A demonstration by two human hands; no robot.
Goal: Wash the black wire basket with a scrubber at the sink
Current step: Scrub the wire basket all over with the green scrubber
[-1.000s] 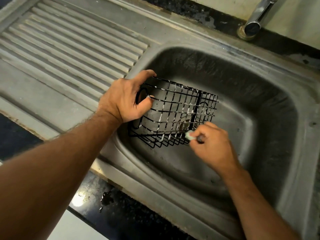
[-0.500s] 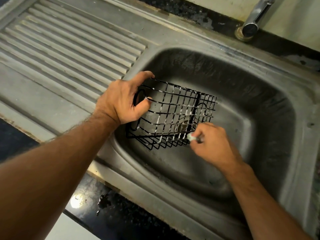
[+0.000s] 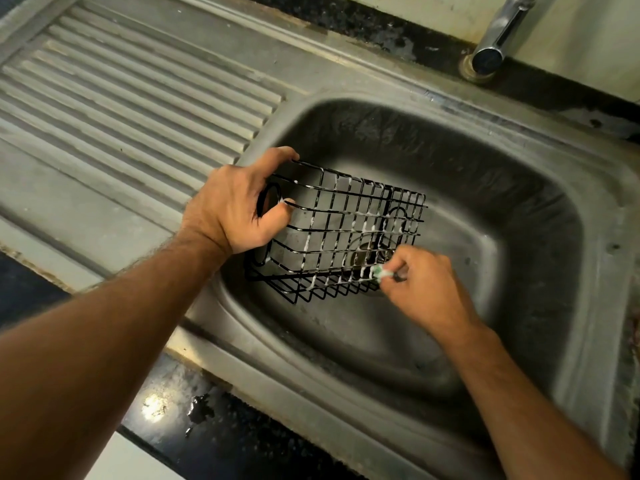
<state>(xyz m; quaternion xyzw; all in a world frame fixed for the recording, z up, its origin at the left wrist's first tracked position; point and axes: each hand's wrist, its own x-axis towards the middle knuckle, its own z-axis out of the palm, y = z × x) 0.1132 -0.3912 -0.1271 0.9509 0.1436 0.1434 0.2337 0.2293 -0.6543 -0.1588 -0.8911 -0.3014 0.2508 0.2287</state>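
The black wire basket hangs over the left half of the sink bowl, held above the bottom and tipped onto its side. Its long axis runs from the bowl's left wall toward the middle, rising slightly toward the far right, and its open mouth seems to face the back wall, though the wires make that hard to judge. White soap foam clings to many of the wires, thickest along the near lower edge.

The left hand grips the basket's left end — thumb curled over the top wire, fingers wrapped through the end panel beside a round black ring. The right hand pinches a small green-and-white scrubber between its fingertips and presses it against the basket's near lower right corner. The two hands are apart, one at each end of the basket.

No brand, label or writing can be read anywhere.

The drain shows through the wires, directly under the basket. Left of the bowl lies the ribbed drainboard. At the far right corner stands a chrome tap — its spout points toward the bowl. Along the near edge runs a dark speckled counter, wet in patches.
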